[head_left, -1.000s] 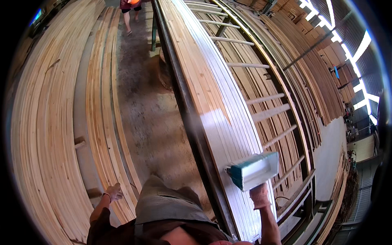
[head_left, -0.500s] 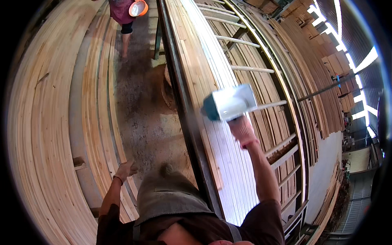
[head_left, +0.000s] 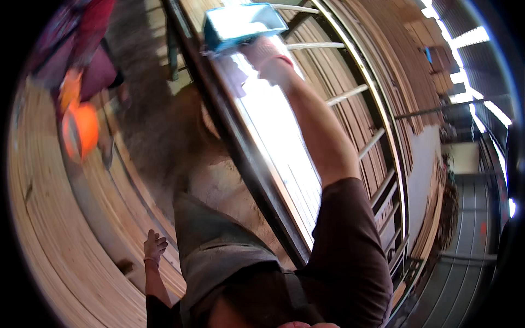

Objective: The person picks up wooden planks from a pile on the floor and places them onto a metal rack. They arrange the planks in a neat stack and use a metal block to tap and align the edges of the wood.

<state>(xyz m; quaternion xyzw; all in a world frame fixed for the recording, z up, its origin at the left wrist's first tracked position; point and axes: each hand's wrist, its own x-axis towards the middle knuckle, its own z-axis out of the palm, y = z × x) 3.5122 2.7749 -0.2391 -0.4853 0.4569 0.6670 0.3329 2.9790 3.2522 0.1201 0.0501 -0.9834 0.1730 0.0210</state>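
Note:
My right hand, in a pale glove, is closed on the near side of a blue-green rectangular box with an open, whitish hollow. It holds the box, blurred by motion, over a long row of narrow wooden strips whose surface shines white. How the fingers grip is partly hidden. My left hand, also gloved, hangs away from the strips with its fingers apart and nothing in it.
A dark metal rail edges the strips on the left. A co-worker at upper left carries an orange bowl. Stacked planks lie at left. On the right runs a frame with pale rungs.
My right hand has reached farther forward along the strips with the box. The co-worker with the orange bowl has come nearer on the left. My view has shifted; my left hand's fingers now point upward.

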